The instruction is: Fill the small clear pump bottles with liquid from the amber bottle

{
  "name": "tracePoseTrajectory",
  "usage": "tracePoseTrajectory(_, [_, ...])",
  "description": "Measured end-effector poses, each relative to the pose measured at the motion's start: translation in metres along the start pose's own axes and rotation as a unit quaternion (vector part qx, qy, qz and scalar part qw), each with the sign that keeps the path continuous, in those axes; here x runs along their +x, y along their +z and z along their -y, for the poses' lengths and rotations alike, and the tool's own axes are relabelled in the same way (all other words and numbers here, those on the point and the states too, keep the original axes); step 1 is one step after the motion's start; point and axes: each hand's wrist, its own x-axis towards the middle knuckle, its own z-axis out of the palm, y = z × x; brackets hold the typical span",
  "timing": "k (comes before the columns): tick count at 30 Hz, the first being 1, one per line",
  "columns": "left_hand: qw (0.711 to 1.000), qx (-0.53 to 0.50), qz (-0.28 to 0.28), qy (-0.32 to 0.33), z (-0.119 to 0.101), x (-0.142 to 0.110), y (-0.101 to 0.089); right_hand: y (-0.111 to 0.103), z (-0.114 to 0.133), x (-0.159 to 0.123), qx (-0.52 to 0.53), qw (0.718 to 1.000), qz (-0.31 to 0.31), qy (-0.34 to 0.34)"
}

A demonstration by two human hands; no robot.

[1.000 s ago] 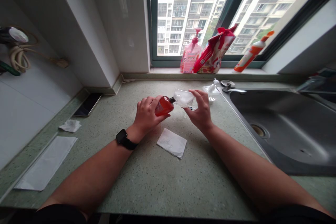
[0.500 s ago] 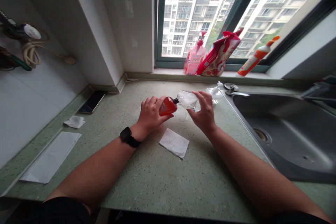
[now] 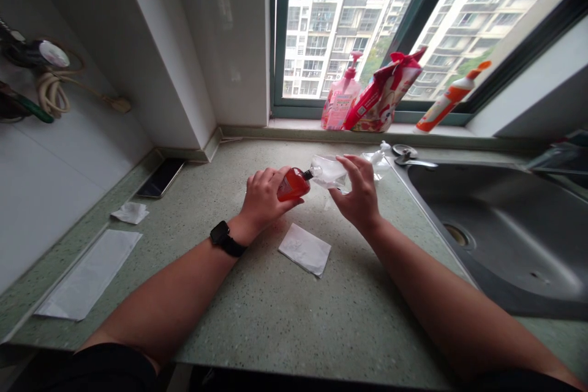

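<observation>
Counter (image 3: 257, 312) is spanning below; L hand (image 3: 264, 199) is clamping the red bottle (image 3: 294, 185) above it, R hand (image 3: 361, 193) is gripping the clear bottle (image 3: 325, 173), mouths meeting or nearly, can't tell. Prob early imo: red's holding plenty, clear's showing no obvious red.

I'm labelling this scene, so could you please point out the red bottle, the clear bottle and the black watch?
Red bottle (image 3: 296, 185): head view, on its exposed body.
Clear bottle (image 3: 327, 172): head view, on its side, near the neck.
Black watch (image 3: 220, 233): head view, on its face.
</observation>
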Motion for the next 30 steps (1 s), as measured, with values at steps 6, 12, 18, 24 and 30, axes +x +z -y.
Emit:
tracePoseTrajectory(6, [1.000,-0.001,-0.005,0.003,0.0023,0.0000,0.0016,-0.0006,0.0010,0.0013,-0.008,1.000,-0.004,-0.004])
tracePoseTrajectory(12, [1.000,-0.014,-0.008,0.002,0.0019,0.0003,0.0014,-0.0035,0.0034,0.0043,-0.010,1.000,-0.008,-0.019])
tracePoseTrajectory(18, [1.000,-0.028,-0.012,0.003,0.0016,0.0000,0.0013,-0.0060,0.0048,0.0062,-0.019,1.000,-0.003,-0.021])
tracePoseTrajectory(24, [0.999,-0.039,-0.012,0.003,0.0015,0.0000,0.0008,-0.0082,0.0066,0.0076,-0.022,0.999,-0.004,-0.025])
tracePoseTrajectory(30, [0.999,-0.048,-0.012,0.005,0.0016,0.0002,0.0008,-0.0090,0.0072,0.0084,-0.029,0.999,0.003,-0.015])
